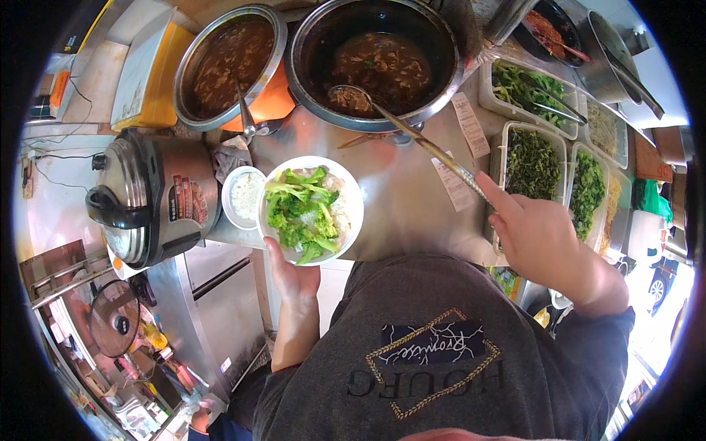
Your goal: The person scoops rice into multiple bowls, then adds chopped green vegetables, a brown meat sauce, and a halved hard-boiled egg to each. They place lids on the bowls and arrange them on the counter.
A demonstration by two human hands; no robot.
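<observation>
Head view:
Left hand: closed under one white bowl of broccoli, frame centre.
Right hand: gripping one ladle, dipped in upper-centre pot.
Pots: two stew pots; rice cooker left.
Trays: perhaps four, right.

A red and cream label with small printed panels is seen on the side of the silver rice cooker at the left end of the bench. Two narrow white paper slips are laid on the steel bench: one slip is set just beside the large pot of brown stew, and the other slip lies nearer the person, partly crossed by the ladle handle. A small white sticker is found low on the steel cabinet front beneath the bench. No screens are seen.
</observation>
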